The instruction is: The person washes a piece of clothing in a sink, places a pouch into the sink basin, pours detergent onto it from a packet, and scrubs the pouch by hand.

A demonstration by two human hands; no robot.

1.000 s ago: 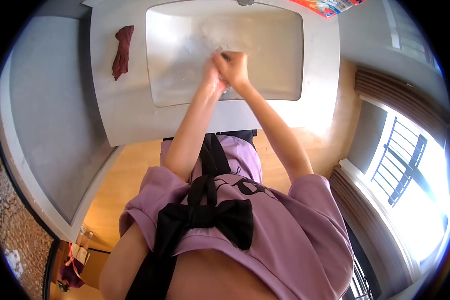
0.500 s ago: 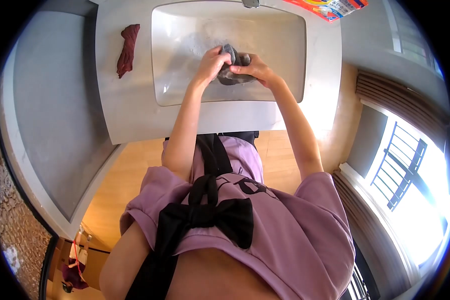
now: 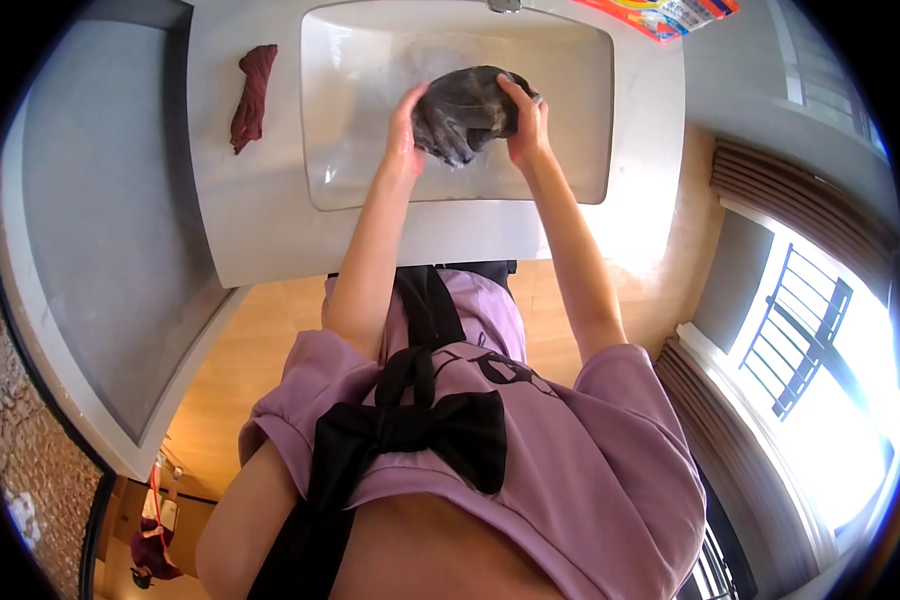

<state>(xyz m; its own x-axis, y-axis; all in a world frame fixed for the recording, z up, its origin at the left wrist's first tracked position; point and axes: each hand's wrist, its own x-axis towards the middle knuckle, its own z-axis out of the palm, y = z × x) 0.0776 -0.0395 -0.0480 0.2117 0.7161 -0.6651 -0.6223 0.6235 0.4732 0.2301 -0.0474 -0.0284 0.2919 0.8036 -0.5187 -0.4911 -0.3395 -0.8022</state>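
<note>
A wet, dark grey piece of cloth [image 3: 465, 108] with whitish suds on it is spread between my hands over the white sink [image 3: 570, 150]. On its left edge, my left hand [image 3: 406, 128] is closed, with the thumb towards the cloth. My right hand [image 3: 527, 118] grips the right edge, its thumb lying on top of the fabric. The cloth bulges upward in the middle and hangs in folds at its near side. What kind of garment it is cannot be made out.
A twisted maroon cloth [image 3: 255, 98] lies on the white counter [image 3: 225, 205] left of the sink. Part of a tap [image 3: 504, 5] shows at the back. An orange and blue packet [image 3: 660, 14] sits at the back right. A bright window [image 3: 810, 330] is on the right.
The grey cloth was bunched between my hands, which were close together. Now my hands are farther apart and the cloth is opened out wider between them.
</note>
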